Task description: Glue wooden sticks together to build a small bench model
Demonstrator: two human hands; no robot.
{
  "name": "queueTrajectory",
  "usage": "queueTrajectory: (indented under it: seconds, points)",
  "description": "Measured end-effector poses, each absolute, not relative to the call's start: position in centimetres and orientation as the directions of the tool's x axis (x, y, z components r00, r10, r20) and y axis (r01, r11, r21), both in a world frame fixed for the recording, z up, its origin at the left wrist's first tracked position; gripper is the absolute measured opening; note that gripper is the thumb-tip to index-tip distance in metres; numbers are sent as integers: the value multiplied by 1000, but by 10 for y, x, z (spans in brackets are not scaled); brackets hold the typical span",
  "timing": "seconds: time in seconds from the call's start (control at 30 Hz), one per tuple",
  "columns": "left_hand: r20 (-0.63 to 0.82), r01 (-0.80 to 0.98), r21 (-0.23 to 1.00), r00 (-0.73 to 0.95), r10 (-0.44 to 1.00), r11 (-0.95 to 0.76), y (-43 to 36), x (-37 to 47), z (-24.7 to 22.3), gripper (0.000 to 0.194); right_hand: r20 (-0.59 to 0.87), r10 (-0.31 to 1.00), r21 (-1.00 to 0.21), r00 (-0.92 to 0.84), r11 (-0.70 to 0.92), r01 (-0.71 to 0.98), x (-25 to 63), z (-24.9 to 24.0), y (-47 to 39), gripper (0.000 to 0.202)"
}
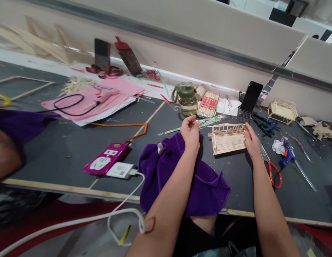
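Note:
A miniature bench of thin wooden sticks (230, 142), with a slatted seat and a railed back, rests on the dark table. My right hand (251, 142) holds it at its right end, fingers closed along that side. To the left of the bench, my left hand (191, 132) is raised above a purple cloth (166, 167). Its fingers are curled together; whatever may be between them is too small to make out. Behind that hand lie paper-wrapped chopsticks (179, 129). Red-handled scissors (274, 173) and a blue glue gun (288, 155) lie right of my right hand.
A green-lidded jar (186, 101) and a packet of chopsticks (209, 103) stand behind. A phone (251, 96), pliers (266, 123) and another stick model (282, 110) are back right. A purple power strip (108, 159) trails a white cable. Another person's arm (6, 153) shows at left.

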State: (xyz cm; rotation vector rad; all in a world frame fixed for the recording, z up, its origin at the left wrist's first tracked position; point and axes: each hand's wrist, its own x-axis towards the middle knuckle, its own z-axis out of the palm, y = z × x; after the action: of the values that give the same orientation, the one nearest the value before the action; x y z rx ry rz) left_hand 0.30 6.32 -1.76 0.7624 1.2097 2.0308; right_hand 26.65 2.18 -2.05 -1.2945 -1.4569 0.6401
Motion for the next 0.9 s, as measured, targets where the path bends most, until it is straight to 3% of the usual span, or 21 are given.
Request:
queueTrajectory:
  seconds: [0.07, 0.2, 0.43, 0.5, 0.57, 0.67, 0.8, 0.9]
  points:
    - [163, -221, 904, -610, 775, -365, 63, 4, -17, 25, 342, 931, -882, 125, 273, 383, 266, -20, 21, 62]
    - [152, -234, 910, -581, 800, -343, 59, 5, -14, 16, 338, 931, -887, 139, 266, 377, 265, -19, 21, 65]
    - [205, -138, 922, -618, 759, -362, 58, 5, -15, 14, 335, 931, -890, 146, 262, 374, 263, -18, 21, 66]
    - [197, -127, 927, -633, 749, -352, 60, 4, -17, 26, 334, 931, -889, 145, 261, 375, 263, -18, 20, 66]
    - [165, -174, 924, -620, 767, -340, 62, 3, -18, 35, 341, 929, -887, 144, 268, 376, 263, -19, 21, 65]
    - [126, -271, 903, -577, 807, -334, 62, 3, -17, 29, 350, 926, -885, 140, 278, 374, 263, -20, 21, 65]
    - [146, -252, 905, -574, 806, -344, 57, 5, -12, 19, 343, 930, -884, 134, 272, 381, 264, -21, 21, 65]
    - [118, -320, 883, -556, 823, -343, 55, 6, -8, 23, 342, 931, -879, 127, 269, 393, 266, -22, 22, 64]
